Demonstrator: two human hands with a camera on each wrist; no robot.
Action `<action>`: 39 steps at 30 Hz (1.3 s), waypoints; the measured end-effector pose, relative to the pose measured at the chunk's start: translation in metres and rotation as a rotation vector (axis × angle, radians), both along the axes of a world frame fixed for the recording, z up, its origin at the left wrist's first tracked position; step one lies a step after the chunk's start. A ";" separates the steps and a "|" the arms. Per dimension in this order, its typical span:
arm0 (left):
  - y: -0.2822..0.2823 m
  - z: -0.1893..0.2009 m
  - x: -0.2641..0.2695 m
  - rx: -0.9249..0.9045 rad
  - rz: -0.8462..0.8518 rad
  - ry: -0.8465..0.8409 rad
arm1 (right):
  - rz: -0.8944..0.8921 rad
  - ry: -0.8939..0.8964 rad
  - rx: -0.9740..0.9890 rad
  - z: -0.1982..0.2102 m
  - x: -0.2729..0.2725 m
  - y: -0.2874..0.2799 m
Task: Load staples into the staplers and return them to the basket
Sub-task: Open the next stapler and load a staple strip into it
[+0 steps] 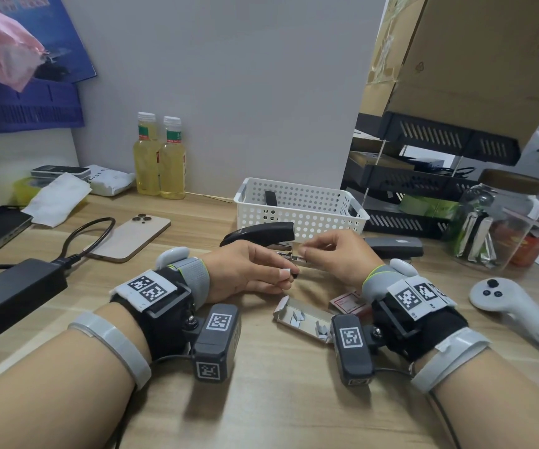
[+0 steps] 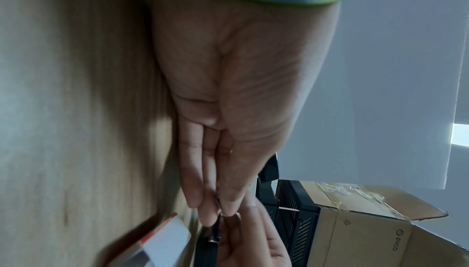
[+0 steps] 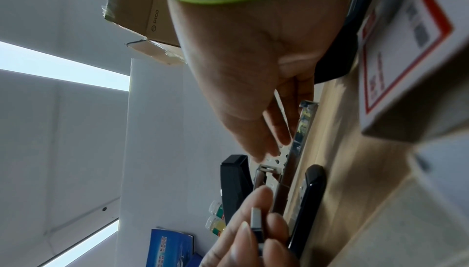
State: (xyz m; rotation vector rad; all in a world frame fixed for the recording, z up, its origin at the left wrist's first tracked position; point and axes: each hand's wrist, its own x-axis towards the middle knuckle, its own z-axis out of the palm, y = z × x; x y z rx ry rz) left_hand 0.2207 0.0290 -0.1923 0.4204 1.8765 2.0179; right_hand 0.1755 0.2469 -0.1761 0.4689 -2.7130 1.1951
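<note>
Pale wood grain runs across the bench, which backs onto a plain grey wall. Near the middle lies a black stapler with its top arm swung up, baring the shiny metal staple channel, and just behind it stands a white perforated basket with another dark stapler upright inside. The left hand hovers just in front of the open stapler, thumb and fingertips pinched on a short grey strip of staples; in the right wrist view that strip sits between the fingertips close to the channel. The right hand reaches in from the other side with its fingers curled at the front end of the channel; whether its grip actually closes on the metal I cannot tell. An open staple box with loose strips inside lies on the bench between the two wrists, nearer the right. A third stapler, closed, lies flat to the right of the basket. Two bottles of yellow liquid stand against the wall, and a phone lies face down at the left.
</note>
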 end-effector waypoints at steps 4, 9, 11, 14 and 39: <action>0.002 0.001 0.001 -0.058 -0.006 0.019 | 0.087 -0.011 -0.090 0.001 0.003 0.003; 0.004 0.004 0.004 -0.156 -0.017 0.082 | 0.057 -0.098 -0.111 0.002 0.009 0.008; 0.005 0.007 0.008 -0.207 -0.035 0.139 | 0.025 -0.085 -0.162 0.002 0.010 0.012; 0.007 0.012 0.013 -0.317 -0.095 0.206 | -0.004 -0.024 -0.222 0.003 0.010 0.015; -0.035 -0.002 -0.025 -0.110 0.421 0.283 | -0.214 -0.218 -0.282 0.007 0.020 0.019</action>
